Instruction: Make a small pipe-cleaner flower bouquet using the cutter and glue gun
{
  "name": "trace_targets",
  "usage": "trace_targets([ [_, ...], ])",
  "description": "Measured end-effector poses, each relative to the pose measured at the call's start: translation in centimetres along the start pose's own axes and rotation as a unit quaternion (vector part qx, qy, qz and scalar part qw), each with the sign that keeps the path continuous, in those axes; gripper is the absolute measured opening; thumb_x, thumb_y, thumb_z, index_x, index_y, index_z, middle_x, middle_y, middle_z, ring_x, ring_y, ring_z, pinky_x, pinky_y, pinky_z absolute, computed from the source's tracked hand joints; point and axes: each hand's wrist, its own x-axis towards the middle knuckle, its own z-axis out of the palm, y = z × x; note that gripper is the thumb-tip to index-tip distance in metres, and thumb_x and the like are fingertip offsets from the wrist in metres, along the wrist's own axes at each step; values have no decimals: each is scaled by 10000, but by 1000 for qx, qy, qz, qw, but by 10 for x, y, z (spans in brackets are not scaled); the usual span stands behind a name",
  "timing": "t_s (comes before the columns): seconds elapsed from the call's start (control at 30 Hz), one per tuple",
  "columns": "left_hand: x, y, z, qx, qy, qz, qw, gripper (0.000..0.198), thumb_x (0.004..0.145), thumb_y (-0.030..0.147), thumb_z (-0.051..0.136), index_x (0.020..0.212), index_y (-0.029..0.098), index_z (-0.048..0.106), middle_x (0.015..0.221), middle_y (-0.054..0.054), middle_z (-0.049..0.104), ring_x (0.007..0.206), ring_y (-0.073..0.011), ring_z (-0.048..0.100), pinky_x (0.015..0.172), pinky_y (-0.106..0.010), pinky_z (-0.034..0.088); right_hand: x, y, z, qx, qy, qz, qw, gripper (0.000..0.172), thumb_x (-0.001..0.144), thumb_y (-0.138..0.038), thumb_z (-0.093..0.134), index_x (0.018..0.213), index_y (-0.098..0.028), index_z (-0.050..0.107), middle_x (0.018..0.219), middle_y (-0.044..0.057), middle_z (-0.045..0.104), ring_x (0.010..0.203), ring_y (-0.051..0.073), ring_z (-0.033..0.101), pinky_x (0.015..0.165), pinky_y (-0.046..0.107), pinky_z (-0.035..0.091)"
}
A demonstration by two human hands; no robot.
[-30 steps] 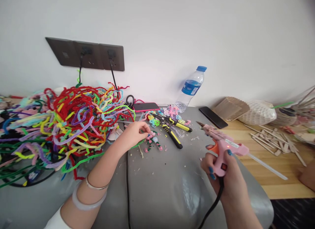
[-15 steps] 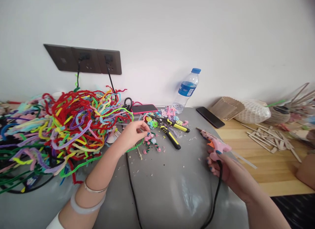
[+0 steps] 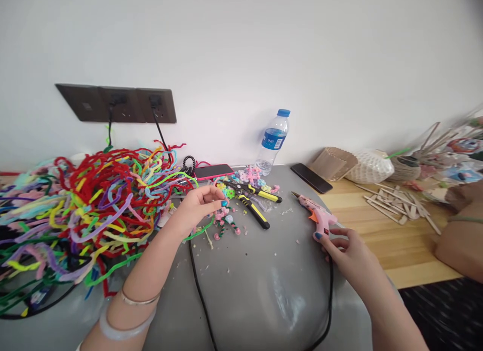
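My left hand (image 3: pixel 204 207) hovers beside the pipe cleaner heap, thumb and fingertips pinched together; whatever is between them is too small to make out. Just below its fingertips lies a little pink beaded piece (image 3: pixel 229 219) with dark green striped stems. My right hand (image 3: pixel 345 248) has its thumb and fingers around the handle end of a pink hot glue gun (image 3: pixel 320 217) with an orange trigger. The gun is low over the grey table, its metal tip pointing away to the left. Yellow-and-black pliers (image 3: pixel 252 202) lie between my hands.
Tangled pipe cleaners (image 3: pixel 101 205) cover the left side. A water bottle (image 3: pixel 272 142) stands by the wall near a pink-edged phone (image 3: pixel 214 171) and a black phone (image 3: pixel 311 177). Wooden sticks (image 3: pixel 400 202) lie on the right. Another person's arm (image 3: pixel 462 245) rests at the right edge.
The view has shifted slightly. The glue gun is lower and flatter, and my right hand has slid toward the end of its handle. My left hand stays pinched near the pink beaded piece.
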Motion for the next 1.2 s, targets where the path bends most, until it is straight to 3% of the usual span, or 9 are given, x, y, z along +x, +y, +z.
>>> trace_targets([
  [0.1,0,2,-9,110,35,42,992,162,685,254,742,775,161,646,794,-13,653,673,-112,571,609,-219,433,-1,-4,-8,-70,4,4,998,490,651,-657,632,873,-224,568,709,65,688,622,272,654,552,374,449],
  [0.2,0,4,-17,124,100,78,984,187,683,261,739,811,166,641,805,-14,662,677,-121,575,605,-224,420,-5,-22,-14,-45,29,-38,998,466,673,-642,599,875,-223,617,673,53,642,589,242,600,546,360,428],
  [0.27,0,4,-16,75,110,80,988,221,658,261,765,817,169,642,795,-7,660,669,-115,570,591,-216,415,-9,-42,-14,29,22,-77,996,400,740,-582,573,907,-224,636,677,59,654,616,234,605,562,350,436],
  [0.37,0,3,-4,-53,87,36,994,276,623,269,823,804,171,640,705,29,617,582,-76,510,519,-192,380,-16,-78,-7,131,-14,-170,977,299,815,-499,582,887,-221,664,845,90,695,706,231,623,614,350,469],
  [0.43,0,0,5,-140,67,4,988,315,594,268,860,792,169,636,643,54,570,535,-56,467,486,-179,370,-21,-105,4,178,-46,-252,950,187,863,-392,591,888,-228,678,898,81,693,831,233,633,716,345,497],
  [0.53,-1,-3,15,-239,64,-34,968,364,550,239,898,791,168,635,656,57,573,542,-47,486,494,-166,410,-25,-143,24,238,-112,-349,900,108,895,-253,574,913,-225,677,899,58,685,869,207,638,774,326,520],
  [0.67,-1,-4,20,-294,69,-56,952,394,550,245,902,816,177,620,644,56,576,532,-61,500,504,-185,455,-22,-177,53,256,-173,-411,857,67,879,-184,585,880,-215,645,868,45,672,803,185,645,750,317,546],
  [0.9,-2,-5,26,-292,132,-2,947,362,569,263,894,761,173,600,697,45,596,590,-62,518,536,-170,442,-18,-183,88,339,-213,-362,842,41,874,-238,620,842,-213,623,846,42,653,769,166,639,704,288,576],
  [1.2,-6,-7,36,-223,189,45,955,315,605,270,860,706,186,574,709,32,591,705,-97,565,630,-183,457,-22,-177,96,420,-251,-275,828,77,842,-268,657,805,-205,631,801,29,663,723,147,631,670,259,566],
])
